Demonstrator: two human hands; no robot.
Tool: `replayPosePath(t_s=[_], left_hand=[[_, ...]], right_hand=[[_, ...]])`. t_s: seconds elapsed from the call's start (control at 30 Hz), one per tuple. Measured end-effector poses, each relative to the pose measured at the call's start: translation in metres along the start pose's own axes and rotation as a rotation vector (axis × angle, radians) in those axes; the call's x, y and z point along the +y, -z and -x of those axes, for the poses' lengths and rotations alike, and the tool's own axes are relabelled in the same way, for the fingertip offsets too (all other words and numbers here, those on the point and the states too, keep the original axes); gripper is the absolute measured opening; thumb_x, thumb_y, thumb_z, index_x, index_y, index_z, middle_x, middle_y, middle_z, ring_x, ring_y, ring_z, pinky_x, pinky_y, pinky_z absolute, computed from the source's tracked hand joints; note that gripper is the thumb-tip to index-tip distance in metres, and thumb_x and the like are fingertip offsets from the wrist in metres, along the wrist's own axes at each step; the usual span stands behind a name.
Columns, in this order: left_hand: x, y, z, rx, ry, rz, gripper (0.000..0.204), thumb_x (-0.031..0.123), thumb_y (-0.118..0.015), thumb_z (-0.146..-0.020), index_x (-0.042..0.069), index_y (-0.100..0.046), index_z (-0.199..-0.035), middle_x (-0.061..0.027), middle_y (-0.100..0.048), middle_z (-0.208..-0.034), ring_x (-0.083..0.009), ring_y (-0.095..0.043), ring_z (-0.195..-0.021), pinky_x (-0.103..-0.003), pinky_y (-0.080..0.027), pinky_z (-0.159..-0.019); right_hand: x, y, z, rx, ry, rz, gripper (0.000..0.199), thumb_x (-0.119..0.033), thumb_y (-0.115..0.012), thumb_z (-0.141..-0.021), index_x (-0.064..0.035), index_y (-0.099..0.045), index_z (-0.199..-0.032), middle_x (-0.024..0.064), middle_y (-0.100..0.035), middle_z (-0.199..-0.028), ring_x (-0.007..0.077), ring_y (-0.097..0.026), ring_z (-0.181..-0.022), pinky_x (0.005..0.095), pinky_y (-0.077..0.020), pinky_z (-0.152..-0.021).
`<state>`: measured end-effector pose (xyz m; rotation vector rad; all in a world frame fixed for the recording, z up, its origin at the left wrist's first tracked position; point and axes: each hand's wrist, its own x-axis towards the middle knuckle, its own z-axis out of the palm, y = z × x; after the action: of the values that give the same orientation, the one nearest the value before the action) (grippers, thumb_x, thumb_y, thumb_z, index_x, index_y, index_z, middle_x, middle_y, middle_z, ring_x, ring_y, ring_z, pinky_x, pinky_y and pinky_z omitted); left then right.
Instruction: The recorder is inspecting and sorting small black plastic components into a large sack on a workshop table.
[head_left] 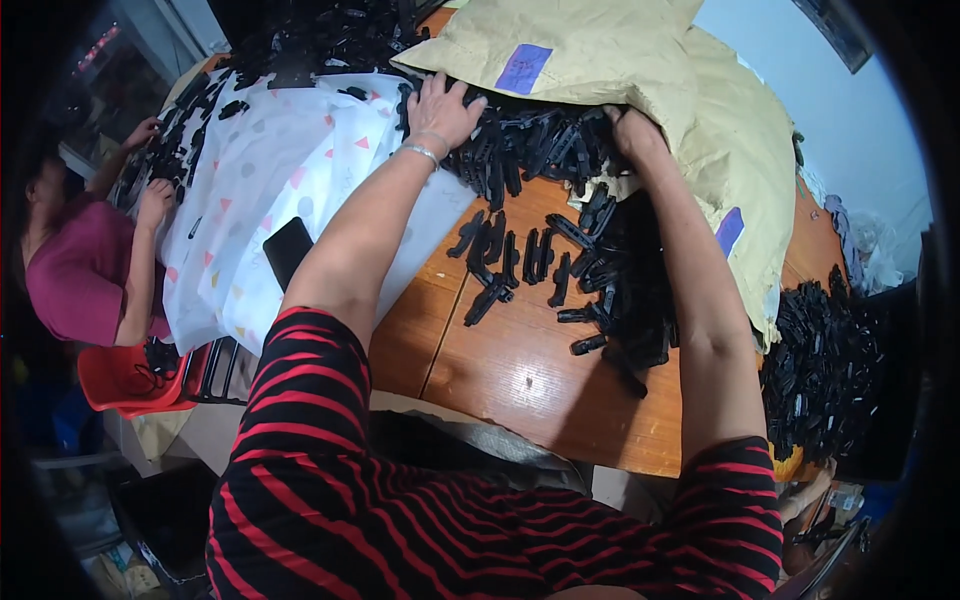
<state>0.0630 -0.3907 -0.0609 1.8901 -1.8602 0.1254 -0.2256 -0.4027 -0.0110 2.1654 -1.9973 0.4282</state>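
Observation:
My left hand lies with its fingers spread on a pile of black plastic parts, next to the edge of a large tan paper sack. The sack lies across the far side of the pile. At its lower edge my right hand is closed on the paper, with some fingertips hidden beneath it. More long, narrow black parts are scattered on the wooden table between my forearms. Shadow darkens those beside my right forearm.
On the left, a white patterned sheet carries a dark phone. A person in a purple top handles black parts there. Below is a red basin. Another heap of black parts stands at the right.

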Motion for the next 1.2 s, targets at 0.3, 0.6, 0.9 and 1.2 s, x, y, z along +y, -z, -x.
replayPosePath(t_s=[0.3,0.6,0.9,1.2], left_hand=[[-0.001,-0.004,-0.024,-0.082,0.002,0.04,0.073,0.067,-0.055,-0.077,0.018,-0.055,-0.132,-0.015,-0.048,-0.138,-0.0339,-0.044,-0.126,-0.052,-0.037,-0.1],[0.042,0.018,0.034,-0.138,-0.285,0.259,0.044,0.047,-0.062,-0.081,0.024,-0.062,-0.119,-0.006,-0.058,-0.126,-0.0291,-0.052,-0.118,-0.043,-0.042,-0.098],[0.035,0.045,0.068,-0.272,-0.482,0.493,0.043,0.044,-0.063,-0.08,0.017,-0.066,-0.114,-0.0074,-0.065,-0.115,-0.0295,-0.056,-0.111,-0.043,-0.045,-0.093],[-0.015,-0.002,-0.03,0.162,-0.298,0.037,0.042,0.023,-0.053,-0.088,0.01,-0.054,-0.128,-0.0184,-0.049,-0.131,-0.0339,-0.047,-0.121,-0.044,-0.041,-0.101]], right_hand=[[-0.034,-0.034,-0.017,-0.105,0.084,-0.225,0.047,-0.039,-0.038,-0.096,-0.0111,-0.052,-0.133,0.0147,-0.049,-0.139,0.0286,-0.047,-0.127,0.0389,-0.0337,-0.109],[-0.045,0.005,0.033,-0.173,-0.086,-0.27,0.056,-0.05,-0.056,-0.087,-0.0128,-0.057,-0.128,0.0203,-0.055,-0.131,0.0379,-0.05,-0.121,0.0447,-0.0418,-0.1],[-0.037,0.013,0.08,-0.043,0.369,-0.376,0.048,-0.049,-0.058,-0.087,-0.0144,-0.065,-0.119,0.0175,-0.055,-0.122,0.0357,-0.053,-0.113,0.0451,-0.0448,-0.095],[-0.02,-0.025,-0.067,0.406,0.301,-0.222,0.065,-0.017,-0.055,-0.088,-0.0014,-0.027,-0.145,0.026,-0.032,-0.147,0.0386,-0.031,-0.137,0.0392,-0.0254,-0.115]])
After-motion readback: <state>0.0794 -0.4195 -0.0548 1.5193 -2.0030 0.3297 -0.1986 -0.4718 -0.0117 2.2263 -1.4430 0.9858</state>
